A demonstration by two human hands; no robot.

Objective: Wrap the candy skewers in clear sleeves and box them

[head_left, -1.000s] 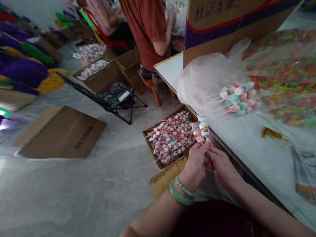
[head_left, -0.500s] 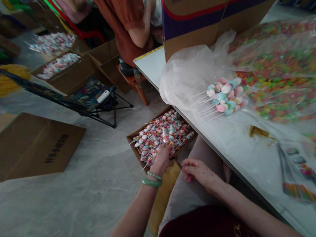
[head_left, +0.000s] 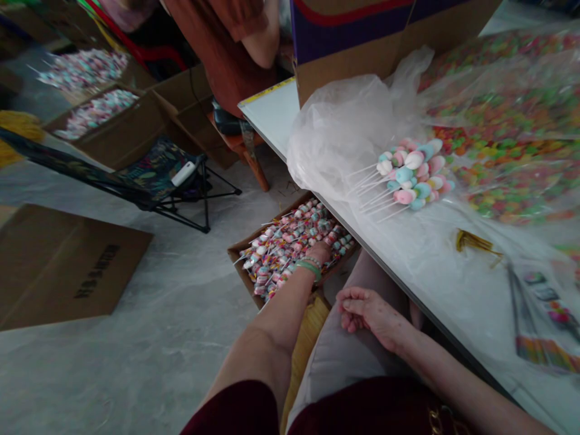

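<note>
My left hand (head_left: 321, 252), with a green bangle and a beaded bracelet at the wrist, reaches down into a low cardboard box (head_left: 247, 281) on the floor. The box is packed with wrapped marshmallow skewers (head_left: 276, 246). My left fingers are hidden from above, against skewers at the box's right side; whether they grip one does not show. My right hand (head_left: 367, 313) lies on my thigh, fingers loosely curled and nothing visible in them. Unwrapped marshmallow skewers (head_left: 412, 175) lie in a pile on the table (head_left: 408, 248), apart from both hands.
Gold twist ties (head_left: 475, 241) and printed clear bags (head_left: 544, 314) lie on the table. Plastic-covered colourful candies (head_left: 507, 157) and a large carton (head_left: 353, 54) stand behind. Left are a folding chair (head_left: 158, 169), another carton (head_left: 72, 266) and a seated person (head_left: 226, 54).
My left hand has moved forward and lower into the box; the wrapped marshmallow skewer it held up is no longer distinct. My right hand stays on my thigh. The view has shifted slightly.
</note>
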